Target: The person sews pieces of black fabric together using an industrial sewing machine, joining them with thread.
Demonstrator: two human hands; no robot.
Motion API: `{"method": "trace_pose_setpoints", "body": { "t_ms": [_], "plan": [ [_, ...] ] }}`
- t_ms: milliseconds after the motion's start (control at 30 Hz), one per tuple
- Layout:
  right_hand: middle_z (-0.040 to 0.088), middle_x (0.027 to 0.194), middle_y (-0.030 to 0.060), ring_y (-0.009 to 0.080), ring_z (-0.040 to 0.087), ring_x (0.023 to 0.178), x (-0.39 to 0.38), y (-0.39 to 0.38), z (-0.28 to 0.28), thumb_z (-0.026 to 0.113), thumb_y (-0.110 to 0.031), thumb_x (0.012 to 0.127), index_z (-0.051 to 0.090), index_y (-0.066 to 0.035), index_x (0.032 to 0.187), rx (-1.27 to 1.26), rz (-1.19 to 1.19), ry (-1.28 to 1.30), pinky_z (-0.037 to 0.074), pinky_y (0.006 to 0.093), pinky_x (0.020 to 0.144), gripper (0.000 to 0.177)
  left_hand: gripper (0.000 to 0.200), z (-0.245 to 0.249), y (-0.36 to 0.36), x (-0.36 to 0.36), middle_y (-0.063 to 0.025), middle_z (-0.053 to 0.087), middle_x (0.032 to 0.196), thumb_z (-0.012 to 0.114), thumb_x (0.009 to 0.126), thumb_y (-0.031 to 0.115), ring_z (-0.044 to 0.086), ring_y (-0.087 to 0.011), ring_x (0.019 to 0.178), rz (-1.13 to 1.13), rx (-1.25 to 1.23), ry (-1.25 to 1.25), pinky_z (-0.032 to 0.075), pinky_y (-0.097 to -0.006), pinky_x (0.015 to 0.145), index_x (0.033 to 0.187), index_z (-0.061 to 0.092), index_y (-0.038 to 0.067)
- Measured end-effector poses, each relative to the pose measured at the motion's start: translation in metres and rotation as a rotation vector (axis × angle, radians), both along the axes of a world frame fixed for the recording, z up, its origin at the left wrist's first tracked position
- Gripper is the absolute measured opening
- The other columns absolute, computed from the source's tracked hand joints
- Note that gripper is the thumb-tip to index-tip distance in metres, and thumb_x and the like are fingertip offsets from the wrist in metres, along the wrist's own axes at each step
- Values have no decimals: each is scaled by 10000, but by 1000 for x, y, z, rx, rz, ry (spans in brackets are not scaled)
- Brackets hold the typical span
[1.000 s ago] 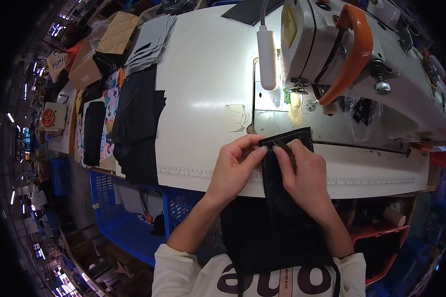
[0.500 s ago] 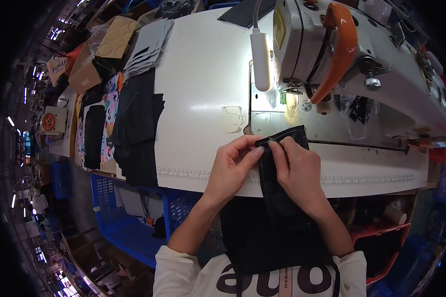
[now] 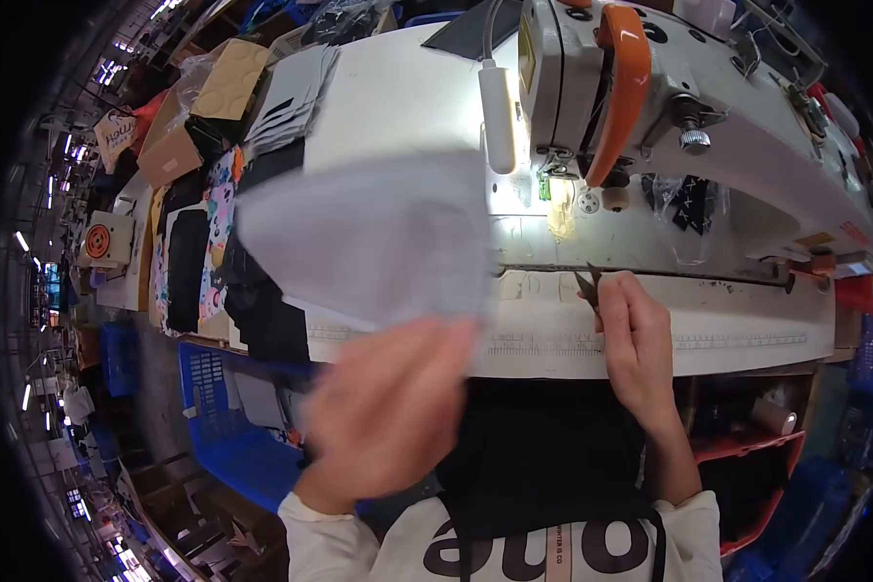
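Panel (image 3: 378,238), pale and blurred above the tabletop (image 3: 388,107), appears pinched at its near edge by the left grip (image 3: 388,407) and should handle as light and fairly flexible, best held by that margin, while the right grip (image 3: 638,339) closes around dark snips (image 3: 587,290).

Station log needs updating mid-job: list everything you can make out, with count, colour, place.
Table: one, white, centre
Pale piece: one, whitish, blurred, over the table
Snips: one, dark, in the right hand
Sewing machine: one, white, right
Lamp: one, white, beside the machine
Bag: one, clear, on the machine's bed
Sheets: several, light grey, table's left side
Dark cloth: count unclear, black, left edge
Patterned cloth: count unclear, multicoloured, far left
Cardboard box: one, brown, far left
Basket: one, blue, lower left
Crate: one, red, lower right
Left hand: one, bare, at the pale piece
Right hand: one, bare, around the snips
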State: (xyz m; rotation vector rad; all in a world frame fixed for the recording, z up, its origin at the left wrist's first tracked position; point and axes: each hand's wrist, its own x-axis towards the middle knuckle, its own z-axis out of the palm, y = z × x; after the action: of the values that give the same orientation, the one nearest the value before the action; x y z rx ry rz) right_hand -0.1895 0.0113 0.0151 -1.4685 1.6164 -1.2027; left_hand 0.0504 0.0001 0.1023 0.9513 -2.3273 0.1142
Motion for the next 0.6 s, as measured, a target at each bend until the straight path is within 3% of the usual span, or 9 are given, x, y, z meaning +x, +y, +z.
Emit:
{"method": "trace_pose_setpoints", "body": {
  "t_ms": [100, 167, 233, 367, 600],
  "plan": [
    [545, 650, 59, 120, 466, 560, -3, 11, -7, 637, -126, 1002, 622, 18, 918, 29, 7, 109, 378, 302, 527, 167, 428, -92, 12, -26, -156, 679, 1134, 822, 775, 89, 685, -306, 998, -60, 207, -54, 573, -408, 853, 1169, 705, -29],
    [583, 667, 92, 171, 519, 552, -2, 19, -6, 656, -141, 989, 639, 13, 909, 68, 69, 227, 407, 319, 535, 174, 448, -110, 19, -32, -160, 673, 1177, 830, 774, 102, 677, -321, 1039, -49, 260, 2, 567, -413, 882, 1184, 697, -25],
    [602, 676, 109, 197, 546, 548, 1, 25, -7, 666, -148, 983, 648, 10, 905, 89, 107, 286, 421, 328, 539, 177, 491, -121, 24, -33, -169, 661, 1263, 845, 773, 129, 662, -350, 1120, -33, 322, 108, 556, -422, 938, 1213, 681, -15],
    [647, 714, 149, 285, 619, 571, 7, 28, -7, 699, -179, 956, 667, -2, 879, 132, 189, 416, 463, 357, 555, 196, 617, -129, 30, -29, -187, 613, 1353, 865, 741, 246, 594, -368, 1253, -50, 335, 88, 517, -470, 1025, 1253, 652, -25],
    [661, 713, 161, 371, 639, 606, 14, 24, -5, 704, -205, 941, 643, -28, 847, 121, 226, 628, 476, 441, 560, 210, 627, -143, 31, -28, -181, 591, 1390, 804, 764, 290, 548, -342, 1319, -63, 282, 19, 462, -488, 1097, 1280, 636, -26]
  ]
}}
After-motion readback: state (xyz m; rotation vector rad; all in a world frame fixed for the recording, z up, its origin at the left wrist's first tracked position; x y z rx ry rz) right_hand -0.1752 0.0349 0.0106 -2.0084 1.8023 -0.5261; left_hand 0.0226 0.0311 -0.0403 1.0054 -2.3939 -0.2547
